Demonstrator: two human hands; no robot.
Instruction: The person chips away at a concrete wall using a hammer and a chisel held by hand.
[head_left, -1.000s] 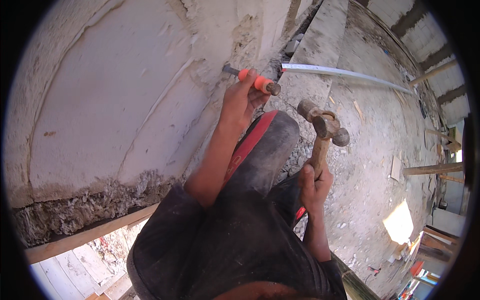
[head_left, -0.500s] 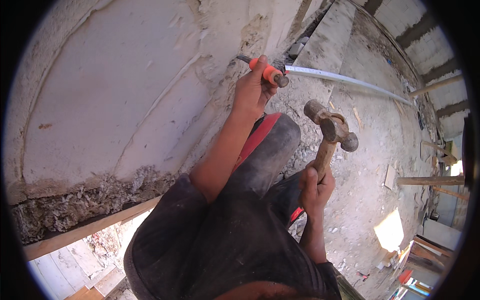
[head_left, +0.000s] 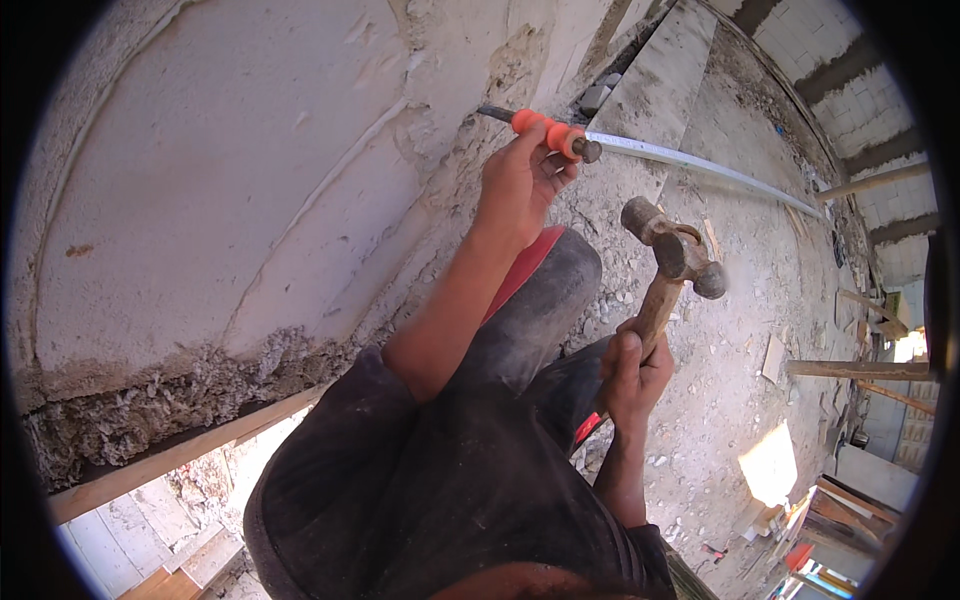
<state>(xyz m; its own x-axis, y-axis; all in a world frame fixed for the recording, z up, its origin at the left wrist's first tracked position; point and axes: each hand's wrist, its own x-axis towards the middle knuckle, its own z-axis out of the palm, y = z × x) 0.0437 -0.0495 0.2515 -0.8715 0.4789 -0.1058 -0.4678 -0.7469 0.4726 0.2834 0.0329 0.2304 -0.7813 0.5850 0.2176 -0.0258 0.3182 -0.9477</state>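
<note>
Just beside the wall [head_left: 220,190], the left hand [head_left: 515,190] has its fingers around an orange-sleeved chisel [head_left: 543,128], tip toward the wall, contact unclear. Farther out from the wall, the right hand's [head_left: 636,380] fingers clasp a hammer [head_left: 672,245]. An off-centre blow could strike the left fingers; an unseated tip could skid along the wall.

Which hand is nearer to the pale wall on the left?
Left. The left hand is close beside the wall, holding the orange-sleeved chisel pointed toward it; the right hand is farther out to the right, holding the hammer.
</note>
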